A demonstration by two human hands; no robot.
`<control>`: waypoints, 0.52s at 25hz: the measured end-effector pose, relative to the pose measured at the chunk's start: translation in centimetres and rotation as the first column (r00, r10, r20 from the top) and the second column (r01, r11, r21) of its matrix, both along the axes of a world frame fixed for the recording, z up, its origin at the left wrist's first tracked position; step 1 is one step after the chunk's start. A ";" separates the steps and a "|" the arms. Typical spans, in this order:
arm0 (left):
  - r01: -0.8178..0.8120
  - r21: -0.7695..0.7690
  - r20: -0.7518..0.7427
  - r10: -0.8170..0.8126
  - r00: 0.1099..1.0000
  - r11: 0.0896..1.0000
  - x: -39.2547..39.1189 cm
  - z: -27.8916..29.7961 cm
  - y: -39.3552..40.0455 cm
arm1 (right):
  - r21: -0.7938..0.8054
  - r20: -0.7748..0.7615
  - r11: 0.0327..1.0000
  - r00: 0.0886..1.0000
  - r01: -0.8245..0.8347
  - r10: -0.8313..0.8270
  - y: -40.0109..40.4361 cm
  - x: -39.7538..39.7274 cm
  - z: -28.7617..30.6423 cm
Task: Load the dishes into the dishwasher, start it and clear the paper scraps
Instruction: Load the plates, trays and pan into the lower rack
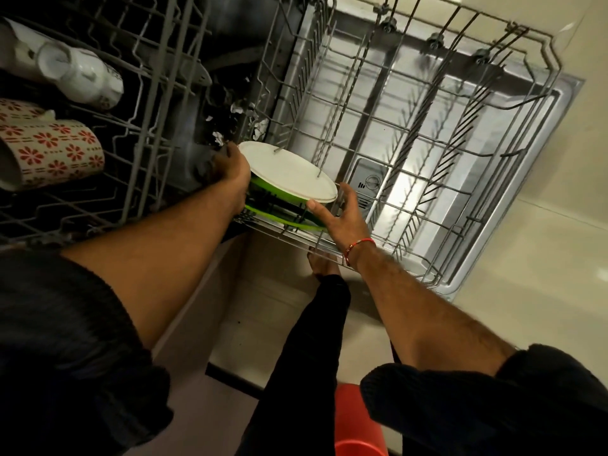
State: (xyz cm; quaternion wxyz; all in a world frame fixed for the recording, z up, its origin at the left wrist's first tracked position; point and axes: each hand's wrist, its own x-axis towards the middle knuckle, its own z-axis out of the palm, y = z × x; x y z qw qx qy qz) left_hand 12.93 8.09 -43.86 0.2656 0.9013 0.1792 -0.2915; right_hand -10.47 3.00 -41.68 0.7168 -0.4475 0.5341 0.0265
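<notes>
A plate with a white face and green rim (289,172) stands tilted among the tines at the near left corner of the pulled-out lower rack (411,133). A second green plate (283,220) sits just in front of it. My left hand (235,169) grips the white plate's left edge. At its right edge my right hand (342,215) touches the rim with thumb and spread fingers. Paper scraps (237,108) lie in the dark tub behind the rack.
The upper rack (148,103) at left holds a white cup (79,72) and a mug with red flowers (52,153). The open dishwasher door (493,205) lies under the lower rack. My bare foot (324,263) stands by the door. A red container (357,422) sits below.
</notes>
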 end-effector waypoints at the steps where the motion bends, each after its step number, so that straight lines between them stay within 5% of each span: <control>1: 0.027 0.014 0.057 -0.028 0.998 1.000 -0.3 0.5 0.5 | -0.009 -0.006 1.000 1.000 -0.012 0.012 -0.1 -0.6 0.6; 4: 0.135 0.045 0.158 -0.140 0.977 0.990 -3.5 4.2 2.3 | -0.037 -0.019 0.999 0.999 -0.034 0.033 -0.2 -2.2 3.8; 7: 0.204 -0.084 0.156 -0.189 0.969 0.975 -8.0 10.2 4.4 | -0.058 -0.012 0.994 0.995 -0.096 0.095 -0.1 -3.7 8.8; 13: 0.180 -0.324 0.293 -0.082 0.953 0.929 -15.8 27.8 9.8 | -0.174 0.151 0.859 0.849 -0.481 0.506 1.5 -6.0 23.9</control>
